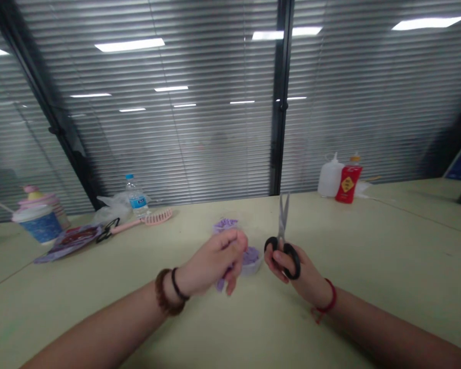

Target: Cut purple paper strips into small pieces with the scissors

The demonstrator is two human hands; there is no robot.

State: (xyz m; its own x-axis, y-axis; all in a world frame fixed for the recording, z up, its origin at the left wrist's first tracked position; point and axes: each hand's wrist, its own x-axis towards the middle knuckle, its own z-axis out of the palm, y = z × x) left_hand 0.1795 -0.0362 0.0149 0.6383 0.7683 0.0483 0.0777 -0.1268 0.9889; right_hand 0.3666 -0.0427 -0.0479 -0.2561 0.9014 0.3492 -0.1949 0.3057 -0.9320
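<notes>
Black scissor handles (289, 259) ring the right fingers (277, 258).

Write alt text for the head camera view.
Two bare hands over a pale table: the right hand holds black-handled scissors upright, and the left hand pinches a purple piece beside a small tub of purple material. A water bottle, white squeeze bottle and red bottle stand behind.

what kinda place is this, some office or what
Probably an office meeting room used for craft work: glass partitions with blinds, a long pale table, and black-handled scissors near a white squeeze bottle.
</notes>
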